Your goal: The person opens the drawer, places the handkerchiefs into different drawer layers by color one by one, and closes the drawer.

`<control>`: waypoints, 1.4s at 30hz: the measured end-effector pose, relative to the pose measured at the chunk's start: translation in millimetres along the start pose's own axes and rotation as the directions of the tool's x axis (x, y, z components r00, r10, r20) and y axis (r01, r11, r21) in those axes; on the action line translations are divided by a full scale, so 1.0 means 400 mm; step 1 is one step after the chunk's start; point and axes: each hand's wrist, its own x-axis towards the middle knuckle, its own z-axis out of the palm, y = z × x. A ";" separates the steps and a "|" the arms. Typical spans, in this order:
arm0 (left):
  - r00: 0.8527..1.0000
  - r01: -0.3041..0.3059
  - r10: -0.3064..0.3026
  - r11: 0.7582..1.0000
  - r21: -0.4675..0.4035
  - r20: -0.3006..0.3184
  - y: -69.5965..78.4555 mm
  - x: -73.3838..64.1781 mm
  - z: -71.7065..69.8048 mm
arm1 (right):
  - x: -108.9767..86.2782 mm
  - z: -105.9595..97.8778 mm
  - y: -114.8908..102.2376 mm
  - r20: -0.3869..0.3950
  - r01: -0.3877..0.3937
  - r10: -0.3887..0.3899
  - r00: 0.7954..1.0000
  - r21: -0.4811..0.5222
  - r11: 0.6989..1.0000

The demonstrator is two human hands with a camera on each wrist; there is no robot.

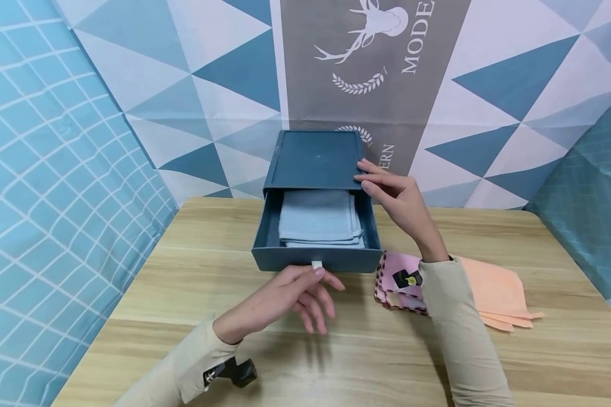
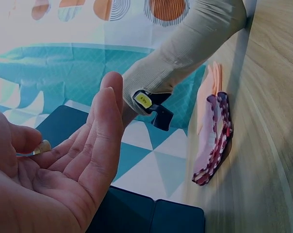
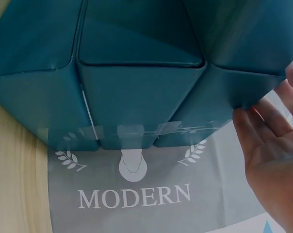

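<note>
A dark blue stacked drawer cabinet [image 1: 318,161] stands against the back wall. Its top drawer [image 1: 280,259] is pulled out, with folded light blue towels [image 1: 318,217] lying inside. At the drawer front, my left hand [image 1: 277,297] pinches the small pale pull tab [image 2: 42,147] between thumb and index finger, the other fingers loosely extended. My right hand [image 1: 399,198] rests its fingers on the cabinet's upper right edge. In the right wrist view, the right hand's fingers [image 3: 268,121] lie along the side of the topmost unit.
Right of the cabinet, folded pink cloths [image 1: 397,277] with dark scalloped edging lie on the wooden table [image 1: 209,282], partly under the right sleeve. Beside them are peach cloths [image 1: 499,291]. Patterned sheets [image 1: 224,68] cover the walls behind and at the sides.
</note>
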 end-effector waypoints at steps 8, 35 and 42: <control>0.999 -0.037 0.038 0.999 0.021 -0.027 -0.007 0.006 0.004 | -0.002 0.003 0.011 -0.015 0.031 -0.031 0.999 -0.006 1.000; 0.990 -0.062 0.063 0.998 0.017 -0.129 0.008 0.045 -0.009 | -0.002 0.002 0.002 -0.011 0.001 -0.001 1.000 0.007 1.000; 0.986 -0.064 0.068 0.997 0.032 -0.154 0.009 0.066 -0.022 | 0.000 0.001 -0.001 -0.010 -0.014 0.015 1.000 0.019 1.000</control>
